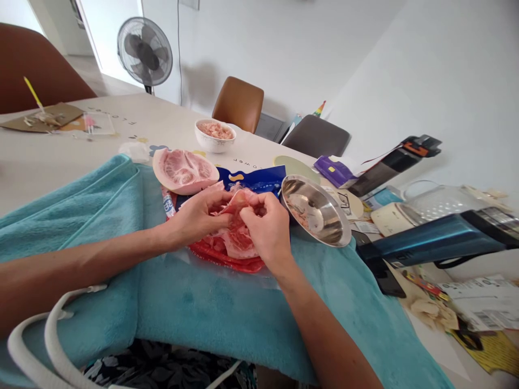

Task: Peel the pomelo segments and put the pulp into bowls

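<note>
Both hands meet over a red and blue plastic bag [255,181] that lies on a teal towel [194,308] and carries pink pomelo membranes. Between the fingertips is a pomelo segment [239,201] with pink skin, partly covered by the fingers. My left hand [200,213] pinches it from the left, thumb and fingers closed. From the right, my right hand [270,227] grips it with bent fingers. A large piece of pomelo [186,170] rests cut side up behind my left hand. Right of my right hand, a steel bowl [324,210] tilts, with some pulp inside.
Farther back stands a white bowl [214,141] of pink pulp. To the right are a blue bottle [430,237], a dark bottle [385,167], a phone [385,278] and a purple packet [334,172]. Cardboard [44,119] lies far left. A fan [145,52] and chairs are beyond the table.
</note>
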{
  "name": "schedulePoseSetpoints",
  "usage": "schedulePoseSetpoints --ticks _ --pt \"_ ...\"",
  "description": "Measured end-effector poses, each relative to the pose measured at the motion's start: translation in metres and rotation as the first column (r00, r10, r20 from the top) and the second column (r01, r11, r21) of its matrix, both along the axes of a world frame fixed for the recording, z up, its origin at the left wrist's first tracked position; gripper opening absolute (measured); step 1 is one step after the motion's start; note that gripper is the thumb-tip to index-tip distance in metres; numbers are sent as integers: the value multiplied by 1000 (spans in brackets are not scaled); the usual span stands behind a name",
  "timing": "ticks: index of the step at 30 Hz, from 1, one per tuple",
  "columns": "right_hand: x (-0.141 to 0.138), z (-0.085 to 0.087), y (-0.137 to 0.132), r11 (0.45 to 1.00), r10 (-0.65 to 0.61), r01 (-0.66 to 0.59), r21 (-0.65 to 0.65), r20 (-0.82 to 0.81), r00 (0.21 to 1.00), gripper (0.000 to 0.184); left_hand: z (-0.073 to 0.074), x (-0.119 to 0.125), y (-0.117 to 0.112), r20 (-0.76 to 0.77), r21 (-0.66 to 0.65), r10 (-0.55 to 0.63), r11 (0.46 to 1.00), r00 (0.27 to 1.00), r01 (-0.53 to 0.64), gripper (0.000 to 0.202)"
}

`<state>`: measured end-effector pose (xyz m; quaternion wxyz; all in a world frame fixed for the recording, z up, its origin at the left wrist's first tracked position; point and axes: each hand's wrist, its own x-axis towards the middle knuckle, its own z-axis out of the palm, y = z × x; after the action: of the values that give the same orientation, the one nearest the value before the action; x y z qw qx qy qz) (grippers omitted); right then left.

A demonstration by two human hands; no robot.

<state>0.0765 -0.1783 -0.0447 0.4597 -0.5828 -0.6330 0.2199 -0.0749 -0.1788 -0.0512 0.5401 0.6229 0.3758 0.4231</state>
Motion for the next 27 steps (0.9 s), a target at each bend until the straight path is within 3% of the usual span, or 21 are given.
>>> schedulePoseSetpoints --ticks 3,6,14,16,22,27 --pt "5 1 0 986 79 -118 -121 -287 955 5 1 -1 0 33 -105 13 994 999 -9 29" --pt "10 2 0 930 115 -284 -234 -549 828 7 1 -2 0 52 -154 21 988 998 -13 28" --pt "18 7 0 808 146 -529 -259 -782 606 15 -1 -4 1 -21 -98 70 993 997 -72 23" --pt "17 6 0 807 131 -529 -262 -795 592 14 -2 -3 1 -20 -76 72 994 997 -73 22" --pt "13 2 -2 895 63 -374 -245 -759 648 17 -4 -3 2 45 -94 54 994 998 -49 28" --pt "13 7 -5 914 96 -350 -203 -732 675 12 -7 -5 5 58 -88 74 994 996 -68 16"
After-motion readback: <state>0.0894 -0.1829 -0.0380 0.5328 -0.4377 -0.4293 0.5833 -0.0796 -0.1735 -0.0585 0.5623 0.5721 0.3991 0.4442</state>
